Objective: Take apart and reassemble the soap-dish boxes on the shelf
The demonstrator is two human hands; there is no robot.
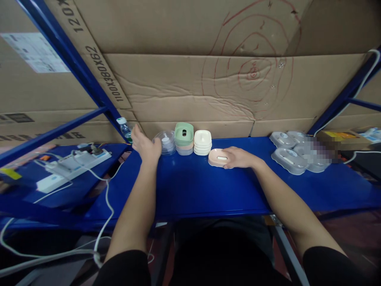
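Observation:
A pink oval dish (218,157) with a pale slot in its middle rests on the blue shelf, and my right hand (238,157) grips its right end. My left hand (145,145) is raised at the left with its fingers apart, beside a stack of clear round lids (167,143); nothing shows in it. Right of the lids stands a stack of square pieces with a green one (184,134) on top and pink and grey ones below. A stack of cream pieces (203,142) stands between that and the pink dish.
Several clear-covered packs (289,160) lie at the right of the blue shelf (202,190). A bottle (124,129) stands behind my left hand. White power strips (74,169) and cables lie at the left. Cardboard (178,79) walls the back, between blue posts.

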